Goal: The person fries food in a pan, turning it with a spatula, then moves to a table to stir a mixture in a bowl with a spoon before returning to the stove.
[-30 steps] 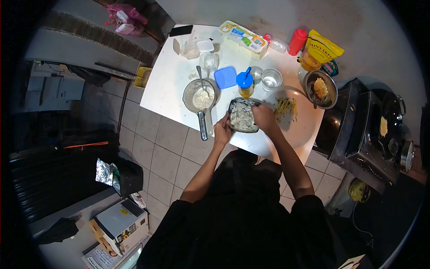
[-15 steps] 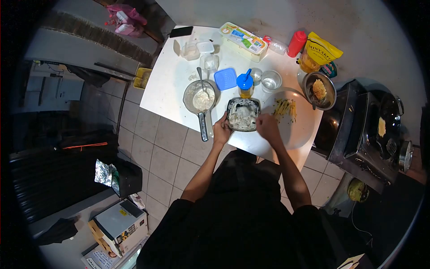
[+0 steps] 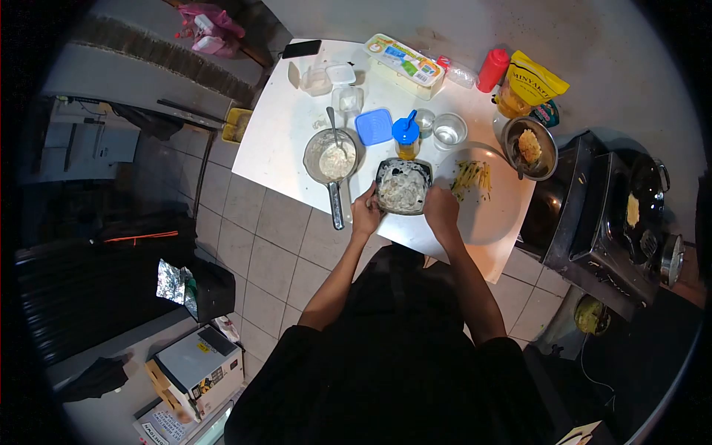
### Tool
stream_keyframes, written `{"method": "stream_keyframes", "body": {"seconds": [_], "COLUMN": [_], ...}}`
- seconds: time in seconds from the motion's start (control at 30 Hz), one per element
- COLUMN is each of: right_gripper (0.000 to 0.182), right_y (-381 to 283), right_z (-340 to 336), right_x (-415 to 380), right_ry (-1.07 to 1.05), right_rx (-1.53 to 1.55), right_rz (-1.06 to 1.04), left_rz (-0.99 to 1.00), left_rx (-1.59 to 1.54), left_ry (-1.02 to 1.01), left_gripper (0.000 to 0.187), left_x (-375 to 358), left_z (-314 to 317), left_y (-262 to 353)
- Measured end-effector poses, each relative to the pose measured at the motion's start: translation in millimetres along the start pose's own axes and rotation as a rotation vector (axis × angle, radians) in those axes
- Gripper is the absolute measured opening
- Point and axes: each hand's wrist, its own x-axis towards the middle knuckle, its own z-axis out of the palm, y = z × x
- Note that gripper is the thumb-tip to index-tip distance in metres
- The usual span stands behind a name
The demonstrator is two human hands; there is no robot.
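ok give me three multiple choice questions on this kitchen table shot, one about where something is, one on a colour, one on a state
1. Where is the dark square tray of white mix?
A. between the two hands
B. on the stove
C. on the floor

2. What colour is the squeeze bottle at the far edge of the table?
A. green
B. red
C. black

3. What is the left hand doing?
A. hanging off the table
B. gripping the spoon
C. resting against the tray's edge

Answers: 1 A, the left hand and right hand flank it on the table. 2 B, it is red from cap to base. 3 C, its fingers meet the tray's near left edge; the spoon stands untouched in the pan.
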Motion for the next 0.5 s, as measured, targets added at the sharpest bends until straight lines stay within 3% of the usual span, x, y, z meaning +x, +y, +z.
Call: {"method": "stream_keyframes", "body": {"seconds": [0.17,0.37,0.5], "right_gripper": [0.011,0.014,0.016], "right_y": [3,-21,-8], "right_z": [47,4,2], "right_x": [0,-28,-20], "right_ry": [-0.008,-0.084,-0.147], "right_rx": [0.189,0.192,0.007], "right_rz": [0.006,0.026,-0.039], "left_rz": [-0.009,-0.105,-0.097], "left_rx": [-0.010,-0.098,-0.081], "left_ry": [0.002,-0.023,-0.038], "left_gripper": [0.045,0.046,0.047], "left_x": [-2,-2,0], "left_z": [-1,-3,-2], "left_y": [1,10,-1]}}
